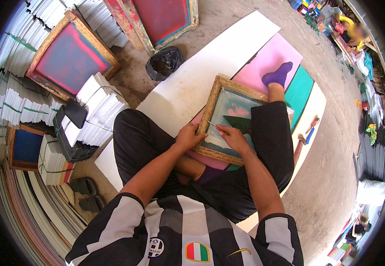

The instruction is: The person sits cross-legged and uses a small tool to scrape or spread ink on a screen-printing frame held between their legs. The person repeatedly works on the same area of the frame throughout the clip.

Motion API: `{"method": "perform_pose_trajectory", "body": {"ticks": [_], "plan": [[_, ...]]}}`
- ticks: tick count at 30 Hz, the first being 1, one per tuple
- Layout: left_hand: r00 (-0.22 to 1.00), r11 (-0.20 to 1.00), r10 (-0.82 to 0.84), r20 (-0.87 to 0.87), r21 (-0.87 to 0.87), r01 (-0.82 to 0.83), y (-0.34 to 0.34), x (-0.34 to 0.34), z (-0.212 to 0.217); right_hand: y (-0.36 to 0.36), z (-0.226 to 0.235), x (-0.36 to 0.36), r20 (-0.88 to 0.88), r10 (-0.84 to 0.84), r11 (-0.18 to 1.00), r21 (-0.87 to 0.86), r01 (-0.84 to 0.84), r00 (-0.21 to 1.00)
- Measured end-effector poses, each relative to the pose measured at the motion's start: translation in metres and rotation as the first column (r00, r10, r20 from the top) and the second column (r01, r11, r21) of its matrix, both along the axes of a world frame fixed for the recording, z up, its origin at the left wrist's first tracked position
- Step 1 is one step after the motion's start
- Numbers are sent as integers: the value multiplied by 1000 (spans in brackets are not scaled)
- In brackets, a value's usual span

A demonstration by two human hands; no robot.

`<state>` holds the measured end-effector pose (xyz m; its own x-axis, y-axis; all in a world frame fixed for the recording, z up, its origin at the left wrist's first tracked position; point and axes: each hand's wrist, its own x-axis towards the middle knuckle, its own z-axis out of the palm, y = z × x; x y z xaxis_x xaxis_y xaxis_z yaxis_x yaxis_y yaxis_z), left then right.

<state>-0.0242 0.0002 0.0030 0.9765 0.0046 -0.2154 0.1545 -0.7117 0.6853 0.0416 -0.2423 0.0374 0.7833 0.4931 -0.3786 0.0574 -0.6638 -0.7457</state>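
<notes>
A wooden-framed printing screen (pixel 205 111) lies tilted between my bent legs, with pale mesh and a pink leaf-like pattern. My left hand (pixel 189 136) grips the near left part of its frame, fingers closed at the wood. In my right hand (pixel 234 138) is a slim tool (pixel 218 128) with a red handle and a thin metal shaft. Its tip points toward the frame's left bar; whether it touches the wood I cannot tell. A dark green piece (pixel 238 123) rests on the mesh beyond my right hand, and my right leg covers the screen's right side.
Coloured sheets (pixel 268 57) spread beneath me. A hammer (pixel 299 144) and pliers (pixel 311 127) lie at right. Further out are a black plastic bag (pixel 165 63), more framed screens (pixel 73 57), tied paper stacks (pixel 99 104) and black sandals (pixel 87 194). Another person (pixel 351 33) sits far right.
</notes>
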Motion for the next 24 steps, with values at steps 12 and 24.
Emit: {"method": "perform_pose_trajectory", "body": {"ticks": [12,24], "plan": [[999,1000,20,-36,20,-19,-2,0,2,12,14,4,92,42,986,-163,-27,995],[999,999,17,32,-35,-16,0,0,-7,17,23,30,-420,-107,994,-25,107,901]]}}
